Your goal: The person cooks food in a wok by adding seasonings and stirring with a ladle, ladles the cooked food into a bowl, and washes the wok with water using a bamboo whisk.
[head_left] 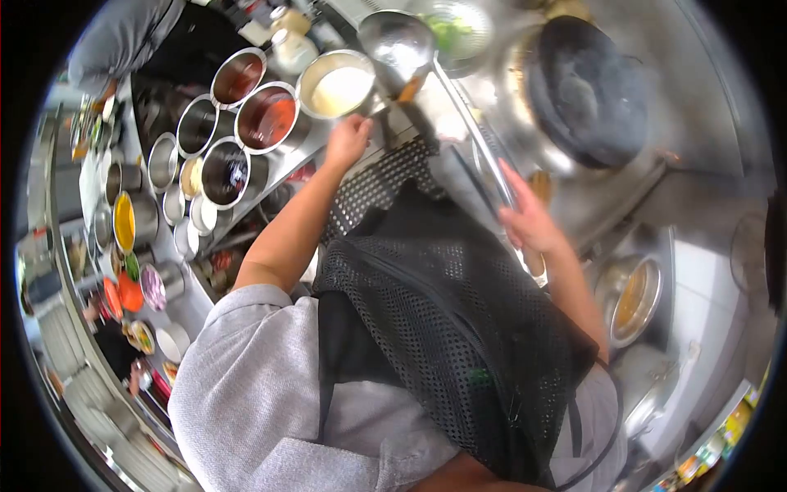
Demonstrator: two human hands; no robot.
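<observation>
- Metal pots [270, 119] of sauces and other contents line the metal counter [288, 164], along its edge toward the person.
- The left hand [348, 141] is by that edge, fingers curled in; whether they grip anything, I cannot tell.
- Just beyond it, at the counter's edge, stands a pot of pale yellow contents [338, 88].
- The ladle [469, 119] slants across the stove side, its scoop raised between that pot and a bowl of greens [452, 34].
- The right hand [531, 215], blurred, has its fingers wrapped around the ladle's handle.
- The wok [586, 98] sits smoking on the stove, apart from the ladle. Cooking seems early: heating looks under way, the greens remain in their bowl, and adding and stirring seem left.
</observation>
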